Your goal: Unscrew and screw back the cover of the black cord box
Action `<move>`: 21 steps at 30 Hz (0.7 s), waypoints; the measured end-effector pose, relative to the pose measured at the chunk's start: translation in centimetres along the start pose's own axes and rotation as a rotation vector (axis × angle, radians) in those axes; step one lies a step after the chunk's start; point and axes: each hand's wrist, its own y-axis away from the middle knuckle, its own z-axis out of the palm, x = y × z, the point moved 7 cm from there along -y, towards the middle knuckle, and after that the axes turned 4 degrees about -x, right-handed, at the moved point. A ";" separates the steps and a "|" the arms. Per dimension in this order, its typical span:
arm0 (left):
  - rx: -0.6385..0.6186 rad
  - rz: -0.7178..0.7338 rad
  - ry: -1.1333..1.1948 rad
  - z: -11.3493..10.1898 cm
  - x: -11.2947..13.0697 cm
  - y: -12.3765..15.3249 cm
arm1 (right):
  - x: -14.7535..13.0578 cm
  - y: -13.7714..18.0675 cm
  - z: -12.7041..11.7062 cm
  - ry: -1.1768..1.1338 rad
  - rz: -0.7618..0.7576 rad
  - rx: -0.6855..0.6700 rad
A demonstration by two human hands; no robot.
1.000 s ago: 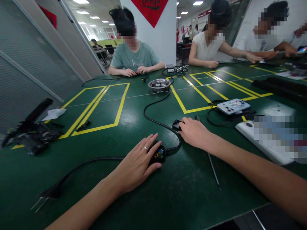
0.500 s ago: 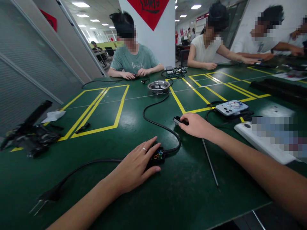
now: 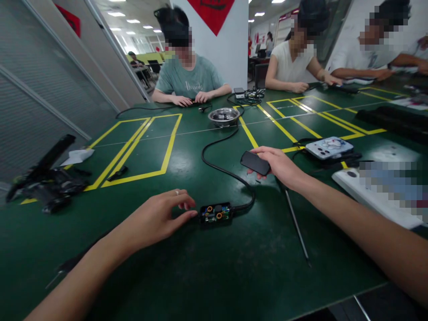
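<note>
A small open black box with coloured wires and coils inside lies on the green table, joined to a black cable. My left hand sits just left of it, fingertips touching its left end, fingers loosely curled and holding nothing. My right hand is raised a little above the table and grips a flat black cover between thumb and fingers. A thin metal screwdriver lies on the table under my right forearm.
A steel bowl stands mid-table on the yellow tape lines. A phone with cables and a white device lie to the right. Black parts are piled at the left edge. Three people sit across the table, hands on it.
My right hand picked the black cover up off the table and lifted it. My left hand slid left off the open box, uncovering its wiring.
</note>
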 end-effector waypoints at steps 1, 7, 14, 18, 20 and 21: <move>-0.037 -0.004 0.022 0.3 0.1 -0.1 | -0.3 0.4 0.9 -0.044 -0.015 -0.065; -0.124 0.003 0.145 1.2 1.0 -0.4 | -0.6 3.3 6.1 0.172 0.007 -0.512; -0.115 0.027 0.236 1.1 1.2 -0.5 | -1.7 4.4 6.6 0.695 -0.272 -0.453; -0.110 0.043 0.257 1.2 1.1 -0.6 | -1.8 4.9 7.2 0.728 -0.316 -0.276; -0.116 0.043 0.273 1.3 1.2 -0.7 | -1.8 5.2 8.3 0.692 -0.339 -0.261; -0.120 0.042 0.284 1.4 1.2 -0.7 | -1.8 5.4 9.0 0.677 -0.362 -0.273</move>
